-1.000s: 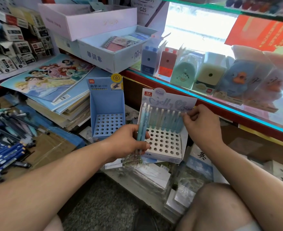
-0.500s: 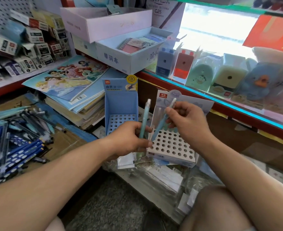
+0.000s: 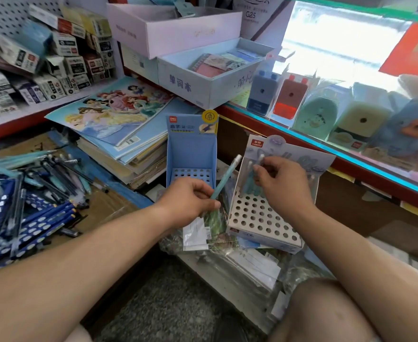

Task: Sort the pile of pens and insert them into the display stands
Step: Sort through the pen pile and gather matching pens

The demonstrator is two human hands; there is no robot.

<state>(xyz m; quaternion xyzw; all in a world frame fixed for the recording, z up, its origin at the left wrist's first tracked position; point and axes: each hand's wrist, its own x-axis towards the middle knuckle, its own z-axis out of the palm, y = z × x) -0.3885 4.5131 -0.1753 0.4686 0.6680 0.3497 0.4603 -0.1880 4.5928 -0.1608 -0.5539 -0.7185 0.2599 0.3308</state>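
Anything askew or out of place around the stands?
The white stand sits tilted on a heap of plastic-wrapped packets, not a flat surface; it may shift while the right hand pinches a pen at its back row.

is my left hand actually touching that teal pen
Touching. The head view shows the left hand gripping the teal pen by its lower end, thumb and fingers closed round the barrel.

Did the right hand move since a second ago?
Yes. The right hand slid left along the white stand's back row: a second ago its fingers were at the right end, now they pinch a pen near the left end.
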